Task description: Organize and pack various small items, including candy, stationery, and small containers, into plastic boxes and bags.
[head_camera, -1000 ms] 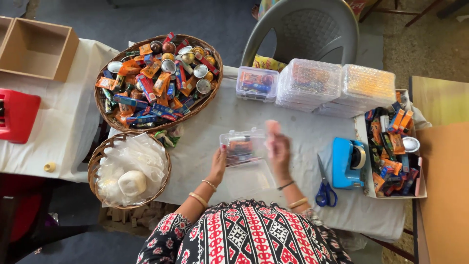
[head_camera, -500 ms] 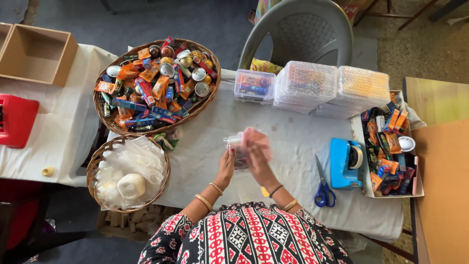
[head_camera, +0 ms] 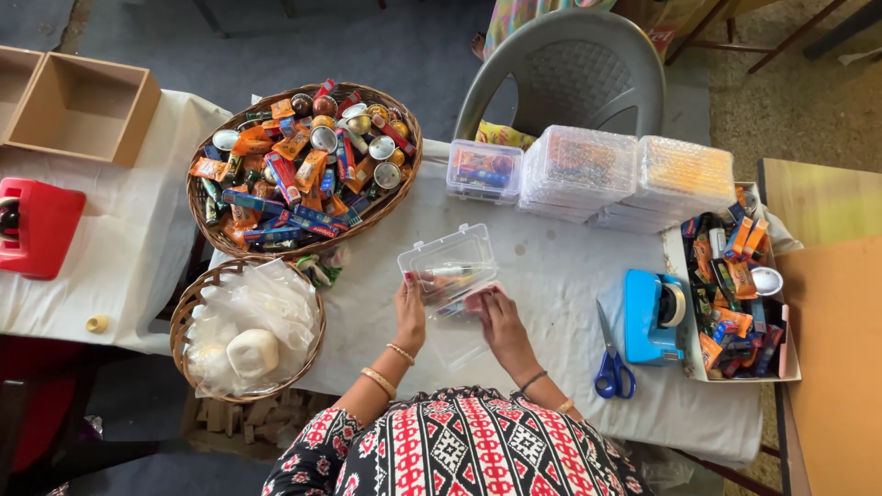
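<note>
one clear plastic hinged box, lid open and tilted up, held over the white tablecloth in front of the person, between the large basket and the tape dispenser; a few small coloured items lie inside, too blurred to count.
left hand: fingers curled around the left edge of the box, thumb on top, gripping it.
right hand: fingers pressed against the lower right part of the box, holding it from the side; whether they pinch anything inside, cannot tell.
one large oval wicker basket, heaped with small packets in orange, red and blue, several round silver cups and a few gold and brown balls; too many to count.
one smaller round wicker basket, just below it, holding crumpled clear plastic bags and one white roll.
at the far edge of the table: one small clear box already filled with coloured items, and beside it two stacks of bubble-wrapped boxes, touching each other.
one blue tape dispenser, right of the hands; one pair of blue-handled scissors just beside it, blades closed.
one white tray at the right edge, packed with orange, red and dark packets and one silver cup.
one red plastic object and two open cardboard boxes at the far left.
one grey plastic chair behind the table.
</note>
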